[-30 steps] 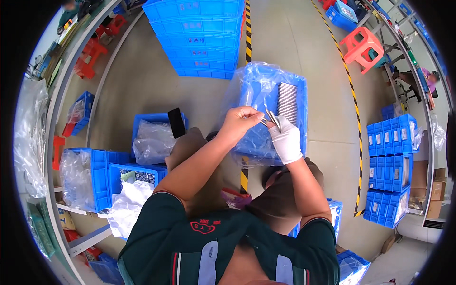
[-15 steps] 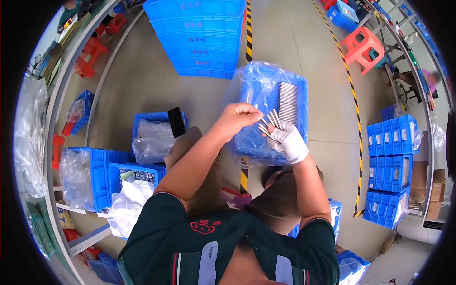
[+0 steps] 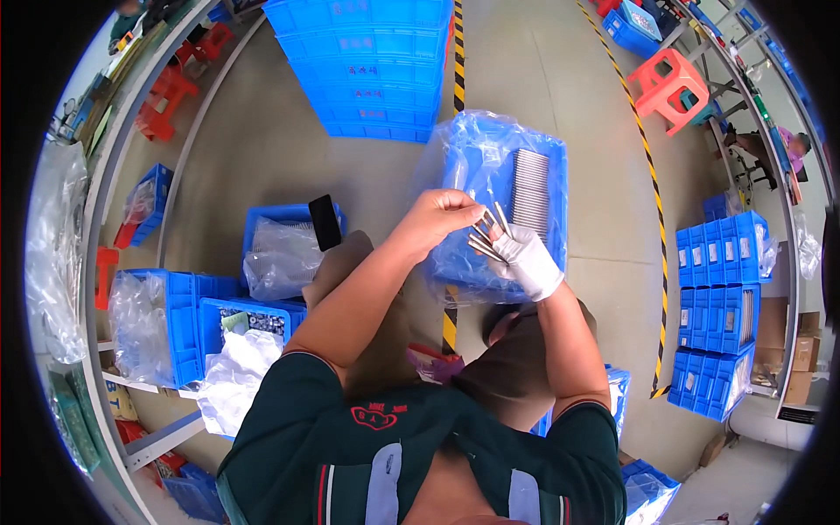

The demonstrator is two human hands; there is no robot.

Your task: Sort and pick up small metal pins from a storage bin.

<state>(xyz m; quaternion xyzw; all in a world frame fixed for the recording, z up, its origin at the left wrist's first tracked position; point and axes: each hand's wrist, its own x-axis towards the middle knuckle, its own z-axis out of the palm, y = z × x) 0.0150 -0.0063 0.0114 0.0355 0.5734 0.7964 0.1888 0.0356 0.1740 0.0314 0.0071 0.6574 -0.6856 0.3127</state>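
Over the open blue crate (image 3: 558,192), both my hands are close together. My right hand (image 3: 529,261), in a white glove with bare fingertips showing, grips several thin metal rods (image 3: 482,248) that fan out from its fingers. My left hand (image 3: 440,220) is bare, its thumb and forefinger pinched at the end of one rod beside the others. The far end of that rod is hard to make out. Below them in the crate stands a long row of stacked metal pieces (image 3: 530,194), next to crumpled clear plastic film (image 3: 477,166).
Several stacked blue crates (image 3: 363,70) stand beyond. To my left are a crate with plastic-wrapped parts (image 3: 284,262), a black phone (image 3: 325,224) by my knee, and a crate of small metal parts (image 3: 210,328). More blue crates (image 3: 717,306) and a red stool (image 3: 669,92) are at right.
The rods in my gloved right hand have spread differently, and that hand has turned slightly. My left hand stays pinched in nearly the same place.
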